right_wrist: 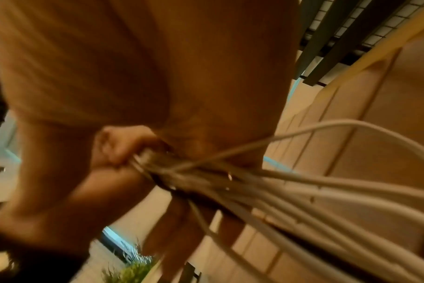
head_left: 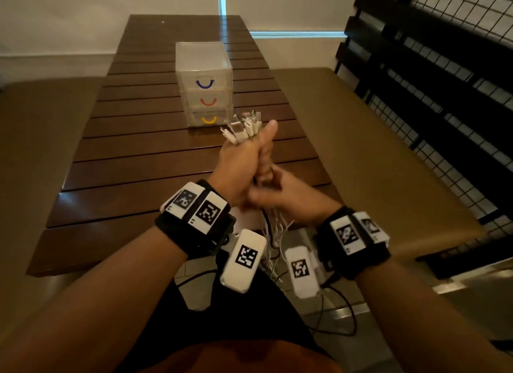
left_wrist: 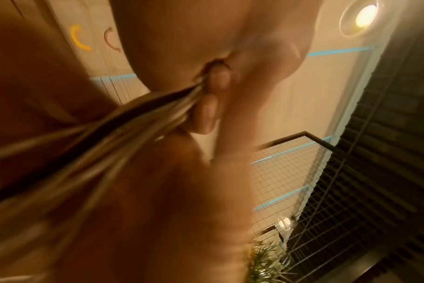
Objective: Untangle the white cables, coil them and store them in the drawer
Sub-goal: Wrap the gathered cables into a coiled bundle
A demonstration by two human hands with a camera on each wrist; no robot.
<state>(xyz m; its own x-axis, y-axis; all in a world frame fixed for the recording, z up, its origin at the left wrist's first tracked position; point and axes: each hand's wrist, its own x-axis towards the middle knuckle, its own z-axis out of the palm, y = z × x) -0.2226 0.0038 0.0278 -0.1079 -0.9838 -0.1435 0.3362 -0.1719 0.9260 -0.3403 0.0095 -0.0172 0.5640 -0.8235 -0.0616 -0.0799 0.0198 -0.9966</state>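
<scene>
A bundle of white cables [head_left: 244, 130] stands upright in my left hand [head_left: 241, 161], which grips it in a fist over the wooden table; several connector ends stick out above the thumb. Just below, my right hand [head_left: 280, 192] curls round the same bundle. The loose lengths [head_left: 274, 234] hang down between my wrists past the table's front edge. In the left wrist view the strands [left_wrist: 109, 134] run blurred out of the curled fingers [left_wrist: 206, 114]. The right wrist view shows them fanning out [right_wrist: 315, 193]. The clear three-drawer unit [head_left: 204, 84] stands beyond my hands, all drawers closed.
The slatted wooden table [head_left: 138, 164] stretches ahead, with padded benches left and right [head_left: 361, 150]. A black wire-grid railing [head_left: 444, 67] runs along the right side. Black leads lie on the floor [head_left: 333, 317] under my wrists.
</scene>
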